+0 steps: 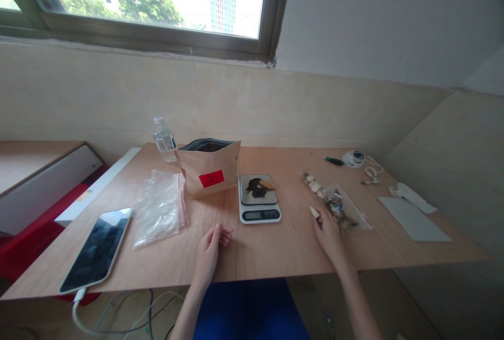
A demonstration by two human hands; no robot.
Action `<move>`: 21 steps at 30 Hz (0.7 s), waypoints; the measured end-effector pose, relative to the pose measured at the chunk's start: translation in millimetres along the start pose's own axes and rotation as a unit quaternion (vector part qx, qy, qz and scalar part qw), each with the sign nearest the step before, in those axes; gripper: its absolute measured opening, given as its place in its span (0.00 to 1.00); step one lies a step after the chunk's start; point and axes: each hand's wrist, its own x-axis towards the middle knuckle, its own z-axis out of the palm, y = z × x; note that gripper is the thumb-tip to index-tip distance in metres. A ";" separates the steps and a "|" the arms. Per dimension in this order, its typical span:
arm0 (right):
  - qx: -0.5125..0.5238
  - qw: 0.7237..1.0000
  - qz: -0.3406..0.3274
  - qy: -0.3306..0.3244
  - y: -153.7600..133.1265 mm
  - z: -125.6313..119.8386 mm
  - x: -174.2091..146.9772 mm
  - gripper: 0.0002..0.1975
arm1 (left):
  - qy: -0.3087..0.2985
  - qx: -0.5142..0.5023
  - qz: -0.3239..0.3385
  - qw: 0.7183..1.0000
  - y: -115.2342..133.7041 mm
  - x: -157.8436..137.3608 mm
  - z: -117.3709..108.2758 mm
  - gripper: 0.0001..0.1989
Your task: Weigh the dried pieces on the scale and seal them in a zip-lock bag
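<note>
A small white kitchen scale (pixel 261 216) stands mid-table, with a dark, crinkled dried clump (pixel 256 188) and a tan elongated piece (pixel 268 185) on its plate. My right hand (pixel 328 232) pinches a pale oblong piece (pixel 314 212), its exact kind unclear, beside a clear zip bag (pixel 356 206). Pale and dark dried pieces (pixel 334 204) are in or on that bag; the hand covers part of them. Left of the scale's front, my left hand (pixel 210 248) rests on the table, fingers curled in, nothing visible in them.
An upright brown paper pouch (pixel 210 174) gapes at the top, with a water bottle (pixel 164 140) behind. Left lie a flat clear zip bag (pixel 160 208) and a cabled tablet (pixel 98 250). Right are a screwdriver (pixel 334 161), a white dome camera (pixel 354 158) and white paper (pixel 413 219).
</note>
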 end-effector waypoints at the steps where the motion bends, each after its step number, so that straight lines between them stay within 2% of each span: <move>1: 0.016 1.000 0.000 0.004 -2.0 -0.1 1.9 0.17 | 0.002 0.000 0.000 1.000 0.6 -0.4 0.3 0.23; 7: 0.109 0.994 0.024 -0.006 -30.6 -3.8 11.9 0.16 | 0.005 -0.002 -0.002 1.000 2.8 -1.8 1.6 0.23; 11: 0.209 0.976 0.023 -0.055 -63.1 -2.4 20.1 0.16 | 0.004 -0.002 -0.005 1.000 3.6 -2.3 1.9 0.23; 16: 0.264 0.957 -0.049 -0.110 -95.9 4.6 39.5 0.14 | 0.001 -0.003 -0.007 1.000 3.9 -2.1 1.8 0.23; 21: 0.271 0.947 -0.119 -0.124 -106.6 18.9 61.6 0.14 | -0.003 -0.004 -0.008 1.000 4.1 -2.4 1.7 0.23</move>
